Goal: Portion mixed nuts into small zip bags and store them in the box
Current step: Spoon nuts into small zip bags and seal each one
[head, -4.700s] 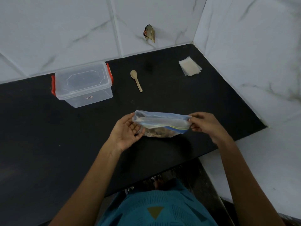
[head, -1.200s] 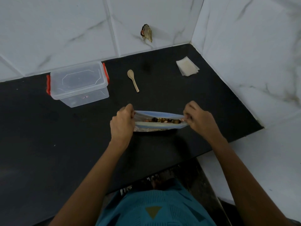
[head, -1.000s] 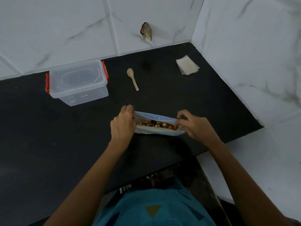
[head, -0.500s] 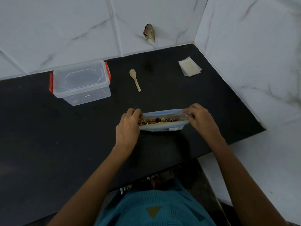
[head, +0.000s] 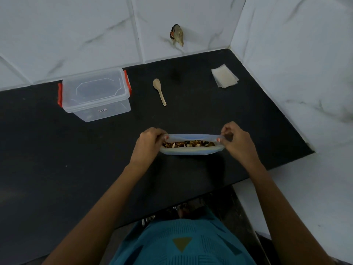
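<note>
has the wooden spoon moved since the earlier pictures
No. The wooden spoon lies in the same spot below the wall mark, beside the box.

2 hands in shot, the left hand [head: 148, 145] and the right hand [head: 236, 143]. 1 large zip bag [head: 191, 151] between them, and its mixed nuts [head: 188, 144] are too jumbled to count. 1 clear lidded box [head: 95, 94], 2 red latches [head: 60, 95] on it. 1 wooden spoon [head: 159, 91]. 1 stack of small zip bags [head: 225, 78], the number in it impossible to tell. 1 brownish scrap [head: 177, 37] on the wall.
</note>
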Demonstrator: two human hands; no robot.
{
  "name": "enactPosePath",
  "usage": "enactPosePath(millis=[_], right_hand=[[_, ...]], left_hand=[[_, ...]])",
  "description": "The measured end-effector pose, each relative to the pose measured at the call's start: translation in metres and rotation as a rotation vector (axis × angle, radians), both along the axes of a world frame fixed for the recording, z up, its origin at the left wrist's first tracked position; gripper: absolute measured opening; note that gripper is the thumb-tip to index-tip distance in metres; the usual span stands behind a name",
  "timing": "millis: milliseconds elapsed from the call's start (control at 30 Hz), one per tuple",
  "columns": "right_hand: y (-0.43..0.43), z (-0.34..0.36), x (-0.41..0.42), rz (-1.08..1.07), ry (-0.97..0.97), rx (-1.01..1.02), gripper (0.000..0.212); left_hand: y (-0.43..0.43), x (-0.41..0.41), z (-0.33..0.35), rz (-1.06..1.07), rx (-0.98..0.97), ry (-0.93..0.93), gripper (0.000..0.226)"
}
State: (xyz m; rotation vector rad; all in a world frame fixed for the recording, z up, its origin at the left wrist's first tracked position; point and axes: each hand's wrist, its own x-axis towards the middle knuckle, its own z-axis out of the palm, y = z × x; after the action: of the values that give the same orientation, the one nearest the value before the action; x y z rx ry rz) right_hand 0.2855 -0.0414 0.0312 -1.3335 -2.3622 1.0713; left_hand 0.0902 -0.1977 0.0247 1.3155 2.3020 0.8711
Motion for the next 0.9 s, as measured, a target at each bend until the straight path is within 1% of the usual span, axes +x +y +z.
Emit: enactPosePath(millis=[67, 167, 233, 300, 367, 433, 533, 600, 633, 700, 733, 767, 800, 900], right_hand=[[0.002, -0.002, -0.001, 0.021, 0.028, -0.032, 0.023], [0.009, -0.002, -0.001, -0.006, 0.11, -0.171, 0.025], [0.015, -0.004, 0.0, -0.049, 0.151, -0.31, 0.027], [0.019, -0.007, 0.0, -0.099, 0.183, -0.482, 0.03], [0.023, -0.011, -0.002, -0.145, 0.213, -0.662, 0.032], [0.025, -0.013, -0.004, -0.179, 0.248, -0.808, 0.026], [0.027, -0.019, -0.007, -0.261, 0.361, -0.979, 0.015], [0.025, -0.025, -0.007, -0.353, 0.469, -1.097, 0.016], [0.025, -0.028, -0.008, -0.396, 0.55, -1.165, 0.023], [0.024, -0.034, -0.007, -0.418, 0.737, -1.282, 0.056], [0.024, -0.037, -0.006, -0.413, 0.807, -1.314, 0.069], [0.024, -0.038, -0.005, -0.408, 0.849, -1.328, 0.075], [0.024, -0.039, -0.005, -0.408, 0.867, -1.337, 0.076], [0.022, -0.037, -0.003, -0.42, 0.854, -1.352, 0.076]], left_hand=[[0.003, -0.005, -0.004, 0.012, -0.051, -0.043, 0.021], [0.01, -0.014, -0.007, 0.032, -0.118, -0.18, 0.018], [0.013, -0.019, -0.006, 0.066, -0.116, -0.386, 0.013], [0.014, -0.021, -0.004, 0.141, -0.093, -0.668, 0.019], [0.016, -0.023, -0.006, 0.204, -0.104, -0.86, 0.028], [0.017, -0.023, -0.011, 0.271, -0.085, -1.043, 0.028], [0.019, -0.021, -0.018, 0.398, 0.049, -1.323, 0.023], [0.02, -0.017, -0.022, 0.474, 0.161, -1.467, 0.024], [0.02, -0.015, -0.023, 0.495, 0.206, -1.527, 0.023], [0.019, -0.012, -0.026, 0.506, 0.274, -1.631, 0.022], [0.018, -0.011, -0.027, 0.499, 0.296, -1.682, 0.024], [0.017, -0.011, -0.027, 0.488, 0.305, -1.725, 0.026], [0.016, -0.012, -0.027, 0.475, 0.303, -1.753, 0.028], [0.015, -0.014, -0.026, 0.442, 0.26, -1.77, 0.035]])
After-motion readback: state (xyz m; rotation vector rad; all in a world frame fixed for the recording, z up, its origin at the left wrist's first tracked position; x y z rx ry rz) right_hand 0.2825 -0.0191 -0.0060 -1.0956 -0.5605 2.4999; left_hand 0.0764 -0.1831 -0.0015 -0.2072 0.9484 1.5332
